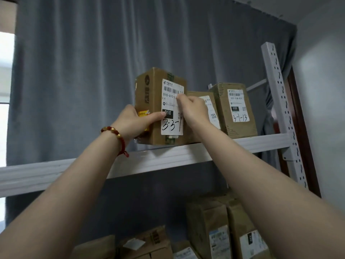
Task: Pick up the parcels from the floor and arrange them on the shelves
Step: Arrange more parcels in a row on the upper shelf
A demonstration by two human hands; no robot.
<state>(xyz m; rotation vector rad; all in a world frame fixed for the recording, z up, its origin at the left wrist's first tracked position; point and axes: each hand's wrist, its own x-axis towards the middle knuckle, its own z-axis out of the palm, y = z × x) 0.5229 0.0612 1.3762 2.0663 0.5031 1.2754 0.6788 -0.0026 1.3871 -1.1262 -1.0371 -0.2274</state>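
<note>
Your one head camera tilts upward from below the white upper shelf (186, 156), facing the grey curtain (74, 71) at close range; your forearms (65, 193) reach in from the lower corners, and lower-shelf parcels (224, 230) fill the bottom edge.

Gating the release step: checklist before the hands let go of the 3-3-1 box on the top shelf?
1. 3-3-1 box fully seated on top shelf: cannot tell, its base sits right at the front lip.
2. Left hand grips the left side, thumb on the front: ok.
3. Right hand holds the right edge: ok.
4. Label faces out, readable: ok.
5. Clearance to neighbour parcel: cannot tell, the right hand hides it.
</note>
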